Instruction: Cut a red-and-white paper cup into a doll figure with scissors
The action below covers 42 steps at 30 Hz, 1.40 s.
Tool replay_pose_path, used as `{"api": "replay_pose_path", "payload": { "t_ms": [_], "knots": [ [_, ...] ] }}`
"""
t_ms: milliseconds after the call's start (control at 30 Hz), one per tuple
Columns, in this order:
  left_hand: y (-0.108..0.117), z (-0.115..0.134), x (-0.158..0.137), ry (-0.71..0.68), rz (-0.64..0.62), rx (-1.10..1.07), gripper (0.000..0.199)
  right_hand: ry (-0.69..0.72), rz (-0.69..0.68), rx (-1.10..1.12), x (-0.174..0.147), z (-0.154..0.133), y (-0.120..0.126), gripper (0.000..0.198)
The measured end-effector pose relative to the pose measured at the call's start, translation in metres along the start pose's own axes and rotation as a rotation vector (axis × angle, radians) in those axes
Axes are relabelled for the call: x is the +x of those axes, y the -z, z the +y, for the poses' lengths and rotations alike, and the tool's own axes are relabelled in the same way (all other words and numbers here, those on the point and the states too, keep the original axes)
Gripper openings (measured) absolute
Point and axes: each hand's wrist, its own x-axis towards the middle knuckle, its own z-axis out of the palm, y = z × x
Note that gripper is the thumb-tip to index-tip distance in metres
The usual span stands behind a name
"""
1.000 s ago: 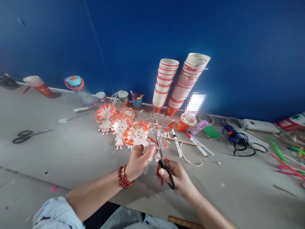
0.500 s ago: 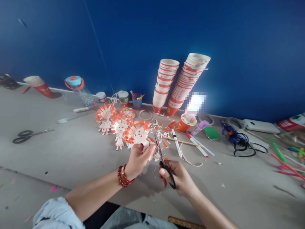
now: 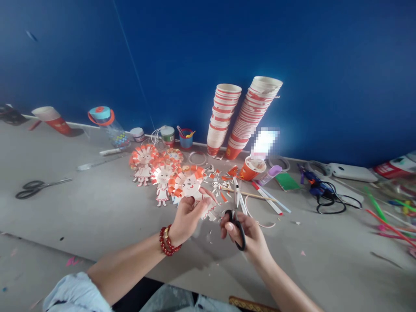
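My left hand (image 3: pixel 190 213) is closed on a paper doll (image 3: pixel 191 185) with a drawn smiling face, an orange-and-white fringe round its head and a white dress. To the right, my right hand (image 3: pixel 245 232) grips black-handled scissors (image 3: pixel 239 232). Their blades point away from me, apart from the doll and over a white marker (image 3: pixel 237 190). Left of the held doll lie finished-looking dolls of the same sort, one in a red-trimmed dress (image 3: pixel 161 190) and another (image 3: pixel 143 167) farther back. Orange and white paper scraps (image 3: pixel 218 184) are scattered beyond my hands.
Two tall stacks of paper cups (image 3: pixel 224 121) (image 3: pixel 253 117) lean near the blue wall. An orange cup (image 3: pixel 252 168) holds scraps. Another pair of scissors (image 3: pixel 42 186) lies at left, near a clear bottle (image 3: pixel 112 125). At right is a blue glue gun (image 3: pixel 320 186) with a black cord.
The scissors have moved right, away from the paper doll, and their blades now point more straight ahead. My left hand still holds the doll in nearly the same place.
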Motion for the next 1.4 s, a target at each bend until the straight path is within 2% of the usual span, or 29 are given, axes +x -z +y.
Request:
{"api": "replay_pose_path", "payload": {
  "t_ms": [100, 167, 333, 467, 533, 667, 1067, 1233, 1400],
  "knots": [
    [0.0, -0.003, 0.0, -0.008, -0.029, 0.009, 0.025, 0.043, 0.154, -0.003, 0.001, -0.001, 0.0, 0.031],
    [-0.001, -0.007, -0.001, -0.002, -0.051, 0.035, 0.026, 0.053, 0.181, 0.013, 0.002, -0.002, -0.001, 0.03],
    [-0.003, -0.014, -0.003, 0.043, -0.11, 0.083, 0.037, 0.012, 0.148, 0.08, 0.003, 0.0, -0.003, 0.03],
    [-0.004, -0.018, -0.005, 0.07, -0.193, 0.027, 0.027, -0.009, 0.157, 0.107, 0.003, 0.003, -0.004, 0.027],
    [-0.003, -0.022, -0.005, 0.086, -0.17, -0.011, 0.027, -0.007, 0.175, 0.111, 0.003, 0.003, -0.004, 0.027],
    [0.001, -0.032, -0.003, 0.145, -0.047, -0.031, 0.026, -0.008, 0.19, 0.084, 0.003, 0.002, -0.002, 0.028],
    [0.0, -0.027, 0.002, 0.094, -0.062, -0.135, 0.024, -0.024, 0.108, 0.315, 0.007, 0.011, 0.001, 0.025],
    [0.001, -0.022, 0.003, 0.083, -0.09, -0.034, 0.025, -0.063, 0.182, 0.204, 0.006, 0.012, -0.002, 0.029],
    [0.005, -0.02, 0.006, 0.097, -0.218, -0.016, 0.03, 0.0, 0.257, 0.15, 0.008, 0.013, 0.001, 0.029]
  ]
}}
